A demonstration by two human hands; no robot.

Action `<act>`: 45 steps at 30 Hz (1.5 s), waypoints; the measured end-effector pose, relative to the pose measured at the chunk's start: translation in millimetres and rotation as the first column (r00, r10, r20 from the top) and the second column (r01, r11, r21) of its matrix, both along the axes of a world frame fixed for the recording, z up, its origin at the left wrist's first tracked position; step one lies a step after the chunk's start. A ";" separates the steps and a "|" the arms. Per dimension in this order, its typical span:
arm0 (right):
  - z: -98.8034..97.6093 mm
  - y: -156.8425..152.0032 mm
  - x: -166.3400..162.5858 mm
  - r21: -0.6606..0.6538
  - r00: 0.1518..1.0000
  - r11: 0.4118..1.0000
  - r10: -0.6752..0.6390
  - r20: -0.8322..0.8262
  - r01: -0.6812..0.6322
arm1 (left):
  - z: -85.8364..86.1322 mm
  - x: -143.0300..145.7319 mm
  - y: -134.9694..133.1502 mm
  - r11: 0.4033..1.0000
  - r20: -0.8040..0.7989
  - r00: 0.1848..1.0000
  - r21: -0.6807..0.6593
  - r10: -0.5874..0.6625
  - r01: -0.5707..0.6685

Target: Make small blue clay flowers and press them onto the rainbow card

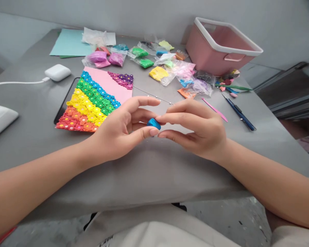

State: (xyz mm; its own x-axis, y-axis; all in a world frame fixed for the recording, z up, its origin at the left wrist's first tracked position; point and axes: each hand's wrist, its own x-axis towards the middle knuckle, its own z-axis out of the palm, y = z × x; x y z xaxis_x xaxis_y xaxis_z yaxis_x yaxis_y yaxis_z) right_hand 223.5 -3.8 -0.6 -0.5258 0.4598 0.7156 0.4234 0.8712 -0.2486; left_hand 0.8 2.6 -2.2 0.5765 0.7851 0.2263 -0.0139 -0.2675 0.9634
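Left hand (123, 128) pinches blue lump (153, 124) between thumb and fingers, index raised. Right hand (201, 128) curves in, fingertip at the lump, thumb close; can't tell whether it grips.

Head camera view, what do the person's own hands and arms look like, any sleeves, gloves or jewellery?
The left hand and right hand are bare, five-fingered, without gloves. No rings, watch or bracelet show. Both forearms are uncovered as far as the picture reaches, with no sleeve visible. I see no cables or markings on them.
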 end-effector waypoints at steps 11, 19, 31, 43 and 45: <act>4.4 -3.2 -1.4 0.047 1.000 0.999 0.015 -0.005 -0.015 | 4.7 3.5 -5.1 1.000 0.002 1.000 0.000 0.014 -0.014; 3.5 -0.6 -0.8 -0.027 0.995 0.998 -0.054 -0.084 0.052 | 6.1 3.1 -2.9 0.993 0.002 0.994 -0.054 0.105 -0.105; -2.6 -0.5 -3.7 0.006 0.999 1.000 -0.020 -0.048 0.021 | 7.1 3.1 -5.2 0.992 0.005 0.994 -0.062 0.113 -0.113; 10.6 -5.2 0.4 -0.311 0.954 0.931 -0.251 -0.161 0.192 | 6.1 0.2 -3.6 0.973 -0.058 0.983 0.165 0.173 -0.161; 11.9 -4.6 1.0 -0.352 0.963 0.917 -0.242 -0.120 0.187 | 7.1 -1.1 -2.4 0.966 -0.082 0.980 0.200 0.181 -0.162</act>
